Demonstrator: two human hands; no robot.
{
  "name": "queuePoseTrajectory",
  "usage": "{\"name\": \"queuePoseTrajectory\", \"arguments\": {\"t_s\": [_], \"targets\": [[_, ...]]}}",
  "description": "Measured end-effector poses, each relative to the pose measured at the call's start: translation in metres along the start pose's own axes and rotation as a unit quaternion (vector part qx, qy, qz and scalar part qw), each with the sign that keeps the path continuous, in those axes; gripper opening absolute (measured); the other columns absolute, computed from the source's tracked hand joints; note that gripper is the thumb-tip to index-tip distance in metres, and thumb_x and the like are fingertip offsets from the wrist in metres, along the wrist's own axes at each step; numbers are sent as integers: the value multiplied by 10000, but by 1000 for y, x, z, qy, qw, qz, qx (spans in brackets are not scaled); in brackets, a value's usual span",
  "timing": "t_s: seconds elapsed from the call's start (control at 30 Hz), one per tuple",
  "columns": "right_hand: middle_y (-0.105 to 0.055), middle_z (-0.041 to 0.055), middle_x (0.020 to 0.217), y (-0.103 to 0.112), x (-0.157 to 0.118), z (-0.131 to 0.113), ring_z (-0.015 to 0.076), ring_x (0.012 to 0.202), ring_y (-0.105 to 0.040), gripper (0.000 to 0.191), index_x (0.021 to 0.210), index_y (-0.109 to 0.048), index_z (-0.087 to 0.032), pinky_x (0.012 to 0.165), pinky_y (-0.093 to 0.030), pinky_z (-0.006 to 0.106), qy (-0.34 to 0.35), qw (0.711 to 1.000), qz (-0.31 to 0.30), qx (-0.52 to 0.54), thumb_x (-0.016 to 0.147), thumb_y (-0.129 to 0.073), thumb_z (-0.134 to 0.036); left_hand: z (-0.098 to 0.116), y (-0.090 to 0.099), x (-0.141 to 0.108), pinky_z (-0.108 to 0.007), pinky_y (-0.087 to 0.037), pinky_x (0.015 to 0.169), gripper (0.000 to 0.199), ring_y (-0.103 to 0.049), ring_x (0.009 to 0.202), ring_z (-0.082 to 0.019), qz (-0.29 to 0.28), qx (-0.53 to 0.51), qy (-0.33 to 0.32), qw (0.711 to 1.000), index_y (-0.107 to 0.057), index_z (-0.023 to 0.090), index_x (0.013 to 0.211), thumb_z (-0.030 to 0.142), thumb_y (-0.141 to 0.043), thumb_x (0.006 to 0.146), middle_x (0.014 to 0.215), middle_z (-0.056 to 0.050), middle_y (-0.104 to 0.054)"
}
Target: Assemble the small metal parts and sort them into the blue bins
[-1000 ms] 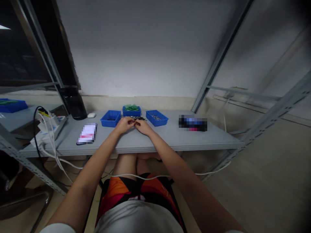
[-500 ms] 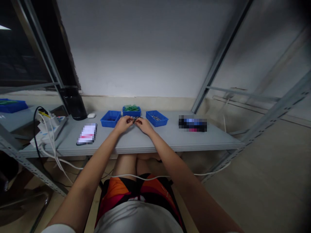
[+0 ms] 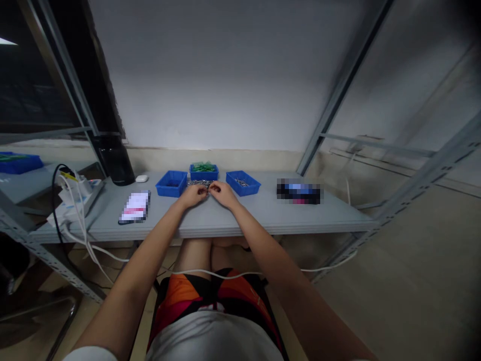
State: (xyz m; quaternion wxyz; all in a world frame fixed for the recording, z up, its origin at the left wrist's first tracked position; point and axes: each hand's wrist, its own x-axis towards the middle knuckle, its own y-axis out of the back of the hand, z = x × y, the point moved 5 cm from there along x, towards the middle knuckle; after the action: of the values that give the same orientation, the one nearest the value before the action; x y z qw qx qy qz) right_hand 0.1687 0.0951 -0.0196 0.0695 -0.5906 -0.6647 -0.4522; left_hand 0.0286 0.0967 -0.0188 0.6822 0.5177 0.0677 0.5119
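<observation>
My left hand [image 3: 194, 195] and my right hand [image 3: 222, 193] meet at the fingertips over the grey tabletop [image 3: 210, 218]. Both have their fingers pinched together; whatever sits between them is too small to make out. Just behind them lies a pile of small metal pieces [image 3: 200, 183]. A blue bin [image 3: 172, 192] with dark bits inside stands left of my hands. Behind the pile is a blue bin [image 3: 203, 176] of green pieces [image 3: 204, 167]. On the right, another blue bin [image 3: 246, 190] contains small silvery parts [image 3: 241, 182].
A phone [image 3: 135, 206], a white case [image 3: 142, 178] and a black bottle [image 3: 115, 160] are on the left, beside a power strip [image 3: 77, 203] with cables. A pixelated dark object [image 3: 298, 191] lies on the right. Metal shelf posts [image 3: 345, 85] flank the table.
My left hand has moved down and slightly toward me, uncovering more of the metal pile. My right hand has shifted only a little, and the fingertips of both are still together.
</observation>
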Motion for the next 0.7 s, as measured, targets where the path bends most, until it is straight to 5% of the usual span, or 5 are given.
{"name": "queuePoseTrajectory", "arguments": {"t_s": [0.23, 0.53, 0.7], "targets": [[-663, 22, 780, 3, -1, 7, 130, 693, -558, 143, 826, -650, -165, 702, -431, 245, -36, 999, 23, 19, 806, -544, -258, 3, 13, 0, -265, -462, 714, 207, -587, 731, -165, 71, 25, 1, 997, -705, 130, 875, 236, -554, 782, 824, -64, -693], [-674, 40, 854, -12, -2, 17, 141, 755, -588, 178, 902, -665, -163, 747, -449, 258, -25, 998, -65, 0, 851, -524, -258, 19, 22, -3, -268, -465, 714, 187, -585, 733, -152, 108, 37, -17, 993, -678, 135, 913, 237, -560, 810, 853, -60, -664], [-654, 82, 974, 0, -4, 27, 180, 890, -589, 235, 1010, -653, -159, 832, -447, 289, -107, 980, -31, -163, 816, -524, -132, 8, 58, -16, -379, -417, 875, 215, -572, 959, -249, 257, 173, 102, 945, -661, 155, 958, 254, -497, 860, 962, -112, -664]]}}
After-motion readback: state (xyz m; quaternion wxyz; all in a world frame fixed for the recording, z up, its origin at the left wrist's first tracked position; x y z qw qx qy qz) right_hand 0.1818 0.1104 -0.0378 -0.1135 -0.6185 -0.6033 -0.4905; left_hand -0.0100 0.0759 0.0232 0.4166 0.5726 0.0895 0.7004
